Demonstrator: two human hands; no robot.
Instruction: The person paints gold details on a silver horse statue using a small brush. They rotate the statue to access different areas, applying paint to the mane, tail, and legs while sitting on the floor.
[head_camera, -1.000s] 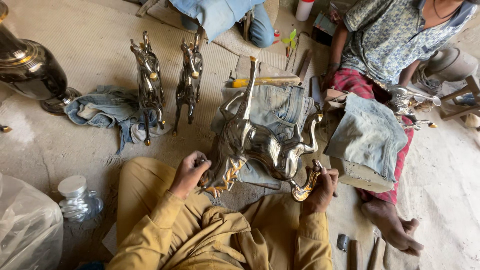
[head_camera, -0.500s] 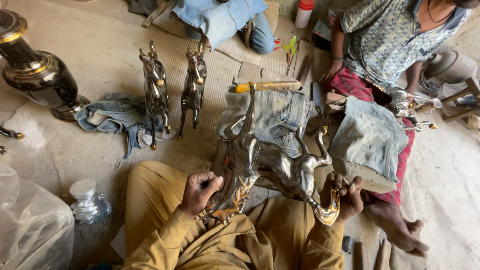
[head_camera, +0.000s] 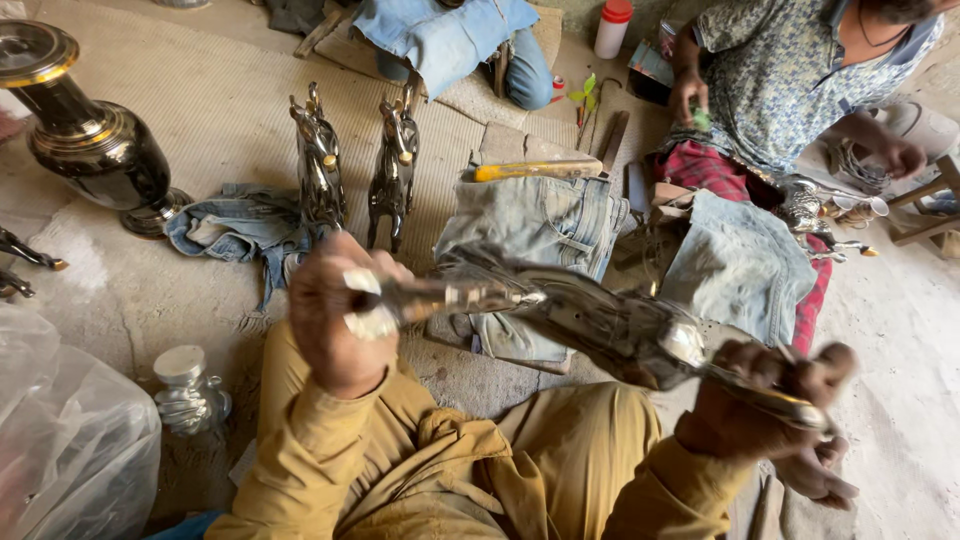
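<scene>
A shiny metal horse figure (head_camera: 590, 320) is lifted off the floor and lies sideways between my hands, blurred by motion. My left hand (head_camera: 335, 315) is closed around its silver legs at the left. At the right my right hand (head_camera: 775, 395) grips its other end, near a gold-trimmed part. Below it lies a folded pair of jeans (head_camera: 535, 235) on the floor. My ochre sleeves and trousers fill the bottom of the view.
Two standing metal horses (head_camera: 355, 165) are on the mat beyond. A dark vase (head_camera: 90, 135) stands at far left, a small jar (head_camera: 185, 390) and plastic bag at lower left. A seated person (head_camera: 790, 90) works at the upper right; another sits at the top.
The horse figure has been raised from the jeans and turned onto its side. Both hands have moved up and apart with it, and the view has dipped lower.
</scene>
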